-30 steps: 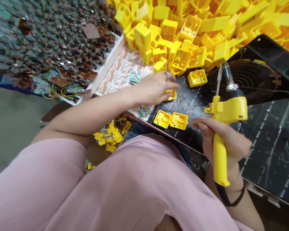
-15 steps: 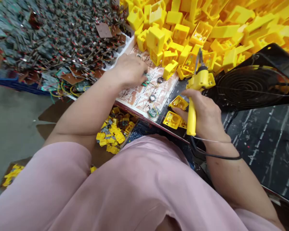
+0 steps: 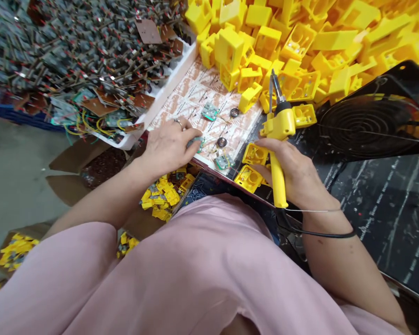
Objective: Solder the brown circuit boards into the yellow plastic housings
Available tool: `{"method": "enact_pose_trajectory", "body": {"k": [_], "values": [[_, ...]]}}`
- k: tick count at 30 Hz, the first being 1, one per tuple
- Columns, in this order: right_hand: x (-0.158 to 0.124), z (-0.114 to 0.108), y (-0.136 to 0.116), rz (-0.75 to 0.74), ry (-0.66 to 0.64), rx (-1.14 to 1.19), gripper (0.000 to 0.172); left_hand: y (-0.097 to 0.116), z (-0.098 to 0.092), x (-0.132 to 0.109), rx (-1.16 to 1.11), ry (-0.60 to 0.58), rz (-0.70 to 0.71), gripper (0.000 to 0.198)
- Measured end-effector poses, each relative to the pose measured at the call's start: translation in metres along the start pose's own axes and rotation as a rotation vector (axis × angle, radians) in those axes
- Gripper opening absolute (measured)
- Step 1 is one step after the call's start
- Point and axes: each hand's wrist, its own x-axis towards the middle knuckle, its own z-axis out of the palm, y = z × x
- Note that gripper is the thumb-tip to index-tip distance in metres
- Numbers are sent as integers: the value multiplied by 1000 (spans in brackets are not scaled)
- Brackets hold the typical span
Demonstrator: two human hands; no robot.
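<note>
My left hand (image 3: 171, 144) is at the board's front edge, thumb and fingers closed on a small green circuit board (image 3: 197, 144), partly hidden by the fingers. A second circuit board (image 3: 209, 111) and a third circuit board (image 3: 224, 162) lie on the patterned white board (image 3: 181, 102). Near them are two round speaker-like discs, an upper disc (image 3: 234, 113) and a lower disc (image 3: 221, 142), with thin wires. My right hand (image 3: 295, 172) grips a yellow soldering gun (image 3: 279, 128), its metal tip pointing away from me. Just left of that hand sit two open yellow housings (image 3: 249, 177).
Yellow housings (image 3: 265, 42) are heaped at the back. A large pile of circuit boards (image 3: 101, 60) fills the left. A black fan (image 3: 373, 116) stands on the right of the black bench top (image 3: 380, 200). Below, a box holds yellow parts (image 3: 162, 195).
My left hand has come back towards me and left, uncovering a circuit board on the patterned board, and now has another one in its fingers. The soldering gun has shifted slightly left.
</note>
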Motion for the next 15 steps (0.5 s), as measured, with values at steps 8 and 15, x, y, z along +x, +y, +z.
{"method": "enact_pose_trajectory", "body": {"k": [8,15], "values": [[-7,-12,-18,70,257,-41,39,5,-12,23,-12,-85,22,46],[-35,-22,-20,-21,434,-239,30,9,11,19,-275,33,14,26]]}}
